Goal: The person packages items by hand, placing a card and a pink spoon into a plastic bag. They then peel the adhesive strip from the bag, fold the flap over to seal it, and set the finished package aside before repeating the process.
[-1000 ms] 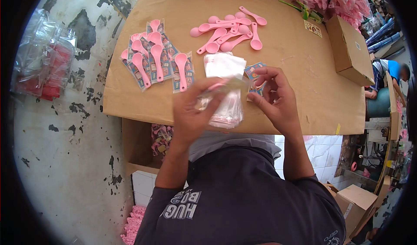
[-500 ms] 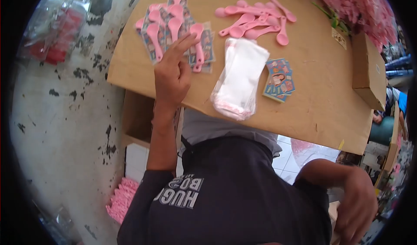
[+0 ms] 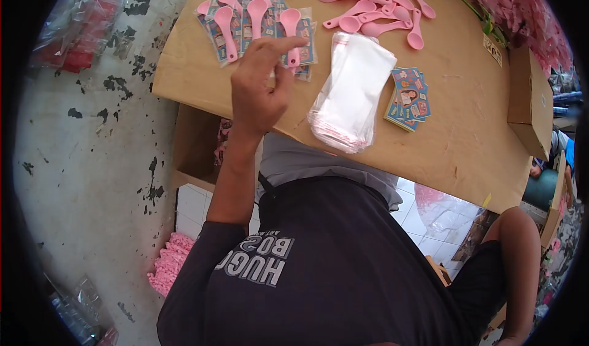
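My left hand (image 3: 264, 79) hovers at the near edge of the packed spoons, fingers loosely bent and apart, with nothing seen in it. Just beyond it, several pink measuring spoons (image 3: 257, 15) lie on blue printed cards in clear bags (image 3: 307, 36). To the right of this hand is a stack of clear plastic bags (image 3: 353, 94). Beside that stack sits a small pile of printed blue cards (image 3: 410, 97). Loose pink spoons (image 3: 362, 19) are heaped farther back. My right forearm (image 3: 521, 278) hangs down at the lower right, and its hand is out of view.
The brown-covered table (image 3: 454, 143) carries a cardboard box (image 3: 529, 100) at its right edge. Pink wrapped items (image 3: 521, 14) are piled behind. Plastic-wrapped red goods (image 3: 83, 27) lie at the far left, and a pink bundle (image 3: 173, 263) is on the floor.
My right hand has dropped out of view at the lower right. My left hand has shifted slightly, its fingers more bent. The whole view has tilted, moving the table things up and right.
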{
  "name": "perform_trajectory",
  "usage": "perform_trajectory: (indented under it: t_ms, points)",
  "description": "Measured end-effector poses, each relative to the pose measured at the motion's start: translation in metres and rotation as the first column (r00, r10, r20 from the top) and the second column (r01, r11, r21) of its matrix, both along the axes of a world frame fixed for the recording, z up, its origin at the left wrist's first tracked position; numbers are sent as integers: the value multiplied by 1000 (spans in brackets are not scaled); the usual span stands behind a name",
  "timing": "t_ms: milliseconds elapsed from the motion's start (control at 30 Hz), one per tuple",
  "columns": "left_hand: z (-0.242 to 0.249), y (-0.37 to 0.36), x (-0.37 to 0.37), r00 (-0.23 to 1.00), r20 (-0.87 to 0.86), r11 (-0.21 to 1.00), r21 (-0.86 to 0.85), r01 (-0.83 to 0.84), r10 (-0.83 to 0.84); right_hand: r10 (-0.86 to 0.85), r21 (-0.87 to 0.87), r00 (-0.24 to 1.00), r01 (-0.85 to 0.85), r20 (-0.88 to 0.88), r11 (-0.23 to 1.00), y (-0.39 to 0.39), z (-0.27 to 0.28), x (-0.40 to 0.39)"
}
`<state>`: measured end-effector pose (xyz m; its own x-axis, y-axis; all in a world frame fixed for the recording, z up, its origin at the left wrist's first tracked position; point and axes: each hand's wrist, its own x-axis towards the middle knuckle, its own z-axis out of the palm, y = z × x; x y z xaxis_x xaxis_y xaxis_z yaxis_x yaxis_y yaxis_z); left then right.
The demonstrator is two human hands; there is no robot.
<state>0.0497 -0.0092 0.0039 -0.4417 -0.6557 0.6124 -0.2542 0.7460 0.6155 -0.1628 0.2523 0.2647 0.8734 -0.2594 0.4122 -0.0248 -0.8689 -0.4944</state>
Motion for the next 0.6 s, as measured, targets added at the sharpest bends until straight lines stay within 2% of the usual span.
perform_trajectory:
  t_ms: [67,167,233,267,333,400,467,500,533,567,600]
  points:
    - [-1,3,-6,999,35,999,-34,15,-14,-3,-7,1000,3,13,1000,-8,-6,4]
    - [-2,10,-15,999,-8,997,-62,48,-48,11,6,1000,-11,23,1000,-5,-7,4]
    - [-2,16,-18,989,142,1000,3,29,-29,29,16,999,-29,29,999,1,-5,2]
    - [-2,18,-19,990,138,999,8,34,-35,64,44,997,-66,40,997,3,-7,-4]
    - [-4,22,-22,964,265,1000,21,-17,11,144,120,987,-152,72,981,12,-12,-26]
    - [-1,29,-25,958,288,995,95,-23,-6,259,252,958,-282,121,926,26,-22,-59]
    - [0,33,-26,933,359,981,186,-62,-9,346,410,911,-410,223,815,31,-50,-89]
    - [0,35,-29,938,346,981,188,-44,-25,332,416,920,-391,210,821,29,-64,-87]
    - [1,37,-30,928,373,966,245,-81,-16,-163,395,983,118,82,911,25,-87,-79]
    - [3,38,-31,915,404,947,296,-122,-8,-624,308,781,597,-11,741,17,-111,-69]
    - [3,38,-32,904,427,940,309,-146,0,-927,186,373,914,-39,360,3,-130,-60]
